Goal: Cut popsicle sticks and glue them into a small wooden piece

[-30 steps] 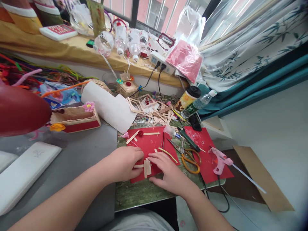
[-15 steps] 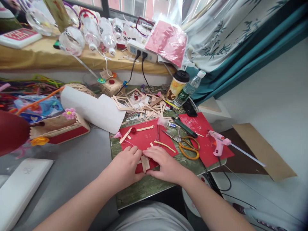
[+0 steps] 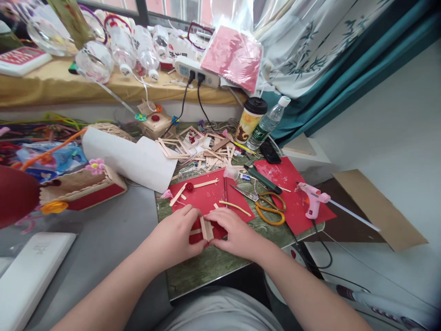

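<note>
Between my two hands is a small piece made of wooden craft sticks (image 3: 206, 229), held at its ends by thumbs and fingers. My left hand (image 3: 181, 230) grips its left side, and my right hand (image 3: 234, 231) grips its right side. Under them lies a red sheet (image 3: 203, 195) on the green tabletop. Beyond my hands on that sheet are a craft stick (image 3: 206, 183), a dark red rose-like ornament (image 3: 189, 187) and a curved yellowish strip (image 3: 235, 208). Orange-handled scissors (image 3: 270, 207) rest right of my right hand.
A pink glue gun (image 3: 315, 201) lies on a second red sheet (image 3: 292, 216) at the right. Behind are a heap of craft sticks (image 3: 215, 156), a paper cup (image 3: 250, 122), a water bottle (image 3: 268, 124) and a green-handled tool (image 3: 263, 179). A decorated box (image 3: 99, 191) stands left.
My hands have turned the craft-stick piece slightly, so more of its stick faces show between my fingers. The whole view has shifted a little; the other things stay in place.
</note>
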`<state>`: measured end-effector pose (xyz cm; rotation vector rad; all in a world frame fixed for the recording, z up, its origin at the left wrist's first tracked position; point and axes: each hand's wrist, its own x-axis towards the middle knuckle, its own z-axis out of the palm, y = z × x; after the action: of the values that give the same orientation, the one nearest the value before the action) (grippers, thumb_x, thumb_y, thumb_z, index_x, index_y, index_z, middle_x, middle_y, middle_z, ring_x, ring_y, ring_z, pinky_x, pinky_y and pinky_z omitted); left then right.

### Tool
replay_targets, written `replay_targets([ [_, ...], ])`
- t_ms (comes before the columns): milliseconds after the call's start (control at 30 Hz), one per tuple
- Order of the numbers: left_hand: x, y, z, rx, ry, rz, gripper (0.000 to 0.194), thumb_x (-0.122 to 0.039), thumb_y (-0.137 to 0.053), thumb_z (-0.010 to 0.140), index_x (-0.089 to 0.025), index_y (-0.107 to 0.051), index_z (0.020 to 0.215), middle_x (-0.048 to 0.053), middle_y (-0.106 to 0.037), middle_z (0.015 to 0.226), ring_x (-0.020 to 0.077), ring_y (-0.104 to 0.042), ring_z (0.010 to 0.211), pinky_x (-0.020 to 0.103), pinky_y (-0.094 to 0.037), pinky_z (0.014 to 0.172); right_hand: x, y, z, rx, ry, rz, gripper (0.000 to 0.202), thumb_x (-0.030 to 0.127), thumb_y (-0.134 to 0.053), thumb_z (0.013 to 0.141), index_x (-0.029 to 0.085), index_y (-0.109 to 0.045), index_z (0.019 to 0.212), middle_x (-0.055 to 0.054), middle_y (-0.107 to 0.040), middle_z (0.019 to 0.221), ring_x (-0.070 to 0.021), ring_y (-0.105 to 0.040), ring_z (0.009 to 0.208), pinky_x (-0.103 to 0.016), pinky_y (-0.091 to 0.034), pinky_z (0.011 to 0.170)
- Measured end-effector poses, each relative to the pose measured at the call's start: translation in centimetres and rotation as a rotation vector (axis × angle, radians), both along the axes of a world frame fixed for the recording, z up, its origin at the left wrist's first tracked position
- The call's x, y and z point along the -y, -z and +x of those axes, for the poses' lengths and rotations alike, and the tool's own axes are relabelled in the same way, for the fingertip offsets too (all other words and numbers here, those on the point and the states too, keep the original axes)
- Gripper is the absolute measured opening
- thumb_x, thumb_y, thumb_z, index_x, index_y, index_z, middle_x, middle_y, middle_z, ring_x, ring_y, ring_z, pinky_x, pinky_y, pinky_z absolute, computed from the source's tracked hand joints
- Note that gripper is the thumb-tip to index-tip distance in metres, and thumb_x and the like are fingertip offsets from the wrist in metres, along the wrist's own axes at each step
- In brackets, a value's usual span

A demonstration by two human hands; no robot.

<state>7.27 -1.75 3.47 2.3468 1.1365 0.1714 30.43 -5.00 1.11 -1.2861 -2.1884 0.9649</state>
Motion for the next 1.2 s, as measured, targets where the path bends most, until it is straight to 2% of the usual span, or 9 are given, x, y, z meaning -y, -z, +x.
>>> replay_targets([
  [100,-0.06,0.33,0.08,-0.013,0.009,0.026,0.035,-0.041,-0.069,0.08,-0.021,-0.055,0.105,0.006,-0.06,0.102,0.0247,-0.061,0.09,0.037,-0.049,0.078,0.11,-0.15,0.12,0.019,0.023,-0.026,0.074,0.023,-0.082,0.078,0.026,-0.051,0.145,-0.011,-0.057,0.145,-0.03,-0.044,0.143,-0.051,-0.038,0.118],
  [267,0.21,0.81,0.31,-0.041,0.033,0.073,0.036,-0.037,-0.071,0.08,-0.02,-0.055,0.107,0.007,-0.06,0.102,0.0264,-0.061,0.094,0.038,-0.05,0.078,0.2,0.05,0.69,0.037,-0.047,-0.009,0.083,0.031,-0.084,0.079,0.026,-0.044,0.151,-0.012,-0.052,0.152,-0.0307,-0.039,0.147,-0.052,-0.034,0.121],
  [433,0.34,0.67,0.38,-0.038,0.043,0.066,0.03,-0.035,-0.068,0.083,-0.021,-0.055,0.106,0.007,-0.06,0.103,0.027,-0.06,0.097,0.038,-0.05,0.08,-0.01,0.28,0.59,0.003,-0.049,0.059,0.068,0.026,-0.079,0.082,0.024,-0.052,0.144,-0.01,-0.06,0.143,-0.0271,-0.047,0.14,-0.049,-0.034,0.121],
  [667,0.31,0.47,0.53,-0.045,0.039,0.046,0.023,-0.033,-0.067,0.084,-0.023,-0.057,0.102,0.005,-0.059,0.1,0.025,-0.06,0.095,0.035,-0.049,0.077,-0.17,0.33,0.31,-0.035,-0.034,0.076,0.064,0.025,-0.081,0.08,0.022,-0.056,0.139,-0.011,-0.063,0.139,-0.0282,-0.052,0.135,-0.05,-0.036,0.119],
  [867,0.14,0.66,0.6,-0.044,0.025,0.037,0.024,-0.031,-0.069,0.08,-0.024,-0.058,0.1,0.004,-0.059,0.098,0.0235,-0.061,0.092,0.033,-0.047,0.074,-0.37,0.03,0.28,0.013,-0.082,0.101,0.054,0.026,-0.081,0.083,0.023,-0.063,0.133,-0.01,-0.065,0.134,-0.0261,-0.056,0.129,-0.047,-0.038,0.118],
  [1067,0.02,0.91,0.62,-0.057,-0.011,-0.008,0.023,-0.034,-0.071,0.078,-0.024,-0.057,0.093,0.003,-0.059,0.095,0.0224,-0.061,0.088,0.032,-0.044,0.07,-0.24,-0.25,0.2,0.111,-0.145,0.22,0.015,0.025,-0.071,0.091,0.022,-0.075,0.104,-0.012,-0.064,0.13,-0.026,-0.057,0.126,-0.047,-0.041,0.115],
  [1200,0.0,1.01,0.65,-0.046,-0.01,0.006,0.023,-0.035,-0.071,0.078,-0.024,-0.056,0.091,0.003,-0.059,0.094,0.0232,-0.06,0.09,0.033,-0.044,0.072,-0.11,-0.58,0.02,0.16,-0.169,0.28,0.013,0.026,-0.066,0.094,0.022,-0.074,0.103,-0.013,-0.064,0.128,-0.0274,-0.057,0.123,-0.049,-0.045,0.111],
])
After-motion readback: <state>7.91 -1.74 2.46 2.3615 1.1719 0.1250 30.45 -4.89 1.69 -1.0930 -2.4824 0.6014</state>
